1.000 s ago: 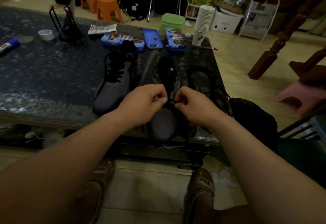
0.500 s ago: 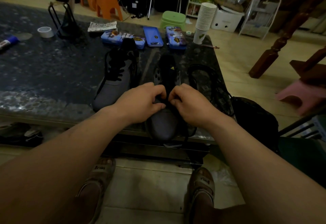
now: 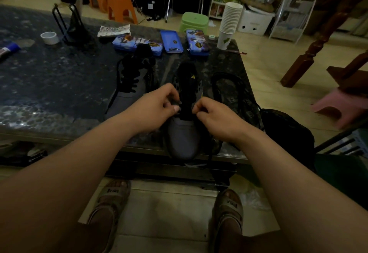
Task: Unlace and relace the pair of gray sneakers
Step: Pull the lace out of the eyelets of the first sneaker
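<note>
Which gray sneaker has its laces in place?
The left sneaker, beside the left hand: black laces cross its tongue. The sneaker between the hands shows a bare tongue.

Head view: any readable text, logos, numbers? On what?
No text reads clearly.
Sneaker tongue: gold logo mark, no legible letters.
Sandal straps: lettering, too blurred to read.
Blue tins: emblems, print too small.
Paper cup: green mark, no words.

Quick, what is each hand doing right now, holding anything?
Left hand: closed, pinching the black lace at the near sneaker.
Right hand: closed, pinching the same lace, as far as the dim light shows.
</note>
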`<move>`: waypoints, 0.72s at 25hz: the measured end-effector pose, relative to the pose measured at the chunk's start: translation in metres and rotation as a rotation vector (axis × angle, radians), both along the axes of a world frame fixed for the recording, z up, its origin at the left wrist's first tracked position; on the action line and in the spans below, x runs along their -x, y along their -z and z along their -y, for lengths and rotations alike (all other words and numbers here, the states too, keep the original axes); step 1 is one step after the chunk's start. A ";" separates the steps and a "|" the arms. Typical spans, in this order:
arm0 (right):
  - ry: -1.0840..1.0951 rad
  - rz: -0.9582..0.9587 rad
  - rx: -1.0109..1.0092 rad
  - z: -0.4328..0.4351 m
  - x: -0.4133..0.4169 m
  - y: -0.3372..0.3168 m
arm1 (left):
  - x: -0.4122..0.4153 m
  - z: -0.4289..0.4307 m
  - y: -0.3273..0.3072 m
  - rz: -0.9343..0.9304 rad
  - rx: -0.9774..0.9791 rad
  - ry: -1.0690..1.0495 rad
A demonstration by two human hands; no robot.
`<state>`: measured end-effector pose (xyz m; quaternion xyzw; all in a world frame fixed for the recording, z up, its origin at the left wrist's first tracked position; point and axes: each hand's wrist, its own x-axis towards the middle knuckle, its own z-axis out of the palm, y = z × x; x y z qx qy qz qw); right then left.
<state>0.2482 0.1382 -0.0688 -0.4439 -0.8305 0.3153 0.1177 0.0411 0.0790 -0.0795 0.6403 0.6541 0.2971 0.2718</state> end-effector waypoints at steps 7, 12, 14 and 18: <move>0.096 -0.150 0.107 -0.001 0.003 -0.010 | 0.001 0.000 -0.014 -0.112 0.044 -0.008; 0.425 -0.808 0.639 -0.023 -0.017 -0.027 | 0.000 -0.008 -0.030 0.731 -0.010 -0.210; 0.509 -0.778 0.426 -0.034 -0.020 -0.025 | 0.008 -0.010 -0.031 0.590 -0.158 -0.263; 0.360 -0.212 -0.080 -0.019 -0.017 -0.017 | 0.006 0.000 -0.019 -0.205 -0.196 -0.189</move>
